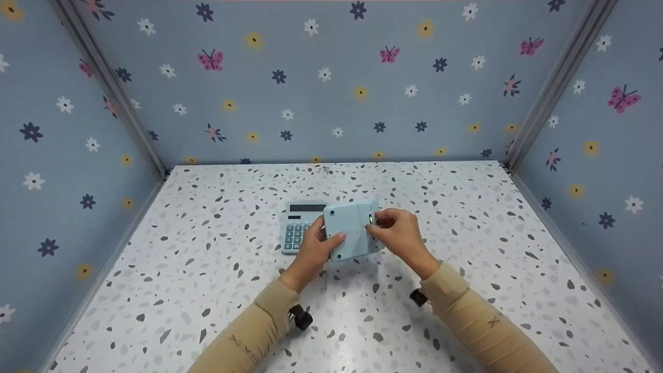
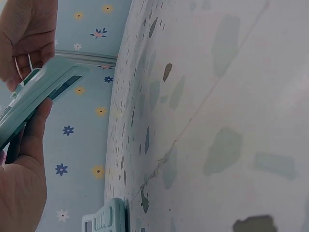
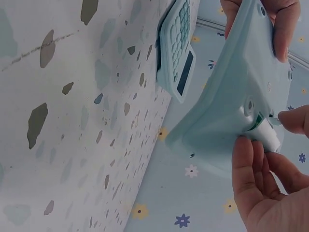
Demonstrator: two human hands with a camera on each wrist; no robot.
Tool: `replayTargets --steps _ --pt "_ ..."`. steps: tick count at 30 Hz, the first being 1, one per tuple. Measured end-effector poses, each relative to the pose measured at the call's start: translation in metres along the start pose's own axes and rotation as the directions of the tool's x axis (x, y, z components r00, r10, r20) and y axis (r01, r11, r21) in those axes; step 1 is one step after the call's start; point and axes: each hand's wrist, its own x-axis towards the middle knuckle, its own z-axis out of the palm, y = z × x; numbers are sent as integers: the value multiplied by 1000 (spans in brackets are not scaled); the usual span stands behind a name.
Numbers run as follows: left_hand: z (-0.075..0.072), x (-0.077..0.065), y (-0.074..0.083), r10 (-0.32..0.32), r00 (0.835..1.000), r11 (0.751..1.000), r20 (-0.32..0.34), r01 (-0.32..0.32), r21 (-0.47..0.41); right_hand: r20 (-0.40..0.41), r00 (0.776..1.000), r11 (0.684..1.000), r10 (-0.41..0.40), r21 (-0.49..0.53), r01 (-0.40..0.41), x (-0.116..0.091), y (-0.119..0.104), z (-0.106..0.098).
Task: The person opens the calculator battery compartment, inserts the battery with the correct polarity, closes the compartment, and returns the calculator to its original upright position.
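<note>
A light-blue calculator (image 1: 352, 233) is held up with its back and corner screws facing the head camera. My left hand (image 1: 315, 246) grips its left edge, thumb on the back, fingers behind. At the opposite edge is an uncovered battery slot, where a battery (image 3: 264, 133) shows green and silver. My right hand (image 1: 404, 233) has thumb and fingertips on opposite sides of this battery, pinching at the slot. In the right wrist view a small pale tab (image 3: 274, 120) touches the thumb tip. A second light-blue calculator (image 1: 292, 235) lies face up behind the left hand, partly hidden.
The white speckled table (image 1: 217, 290) extends around both hands. Blue flowered panels (image 1: 331, 103) enclose it at the back and sides, with grey metal strips (image 1: 119, 98) at the corners. Small black devices (image 1: 301, 317) sit on the wrists under the beige sleeves (image 1: 248, 331).
</note>
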Motion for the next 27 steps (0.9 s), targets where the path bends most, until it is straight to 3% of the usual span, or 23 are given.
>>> replayTargets --steps 12,20,27 --pt "-1 0 3 -24 999 1000 -22 24 -17 11 998 998 59 22 -60 1 -4 -4" --pt "-1 -1 2 -26 1000 997 -8 26 -68 38 998 997 41 70 -44 0 -3 -6" --pt "-1 -4 1 14 1000 1000 11 -14 8 64 997 999 32 -6 -32 2 -5 -8"
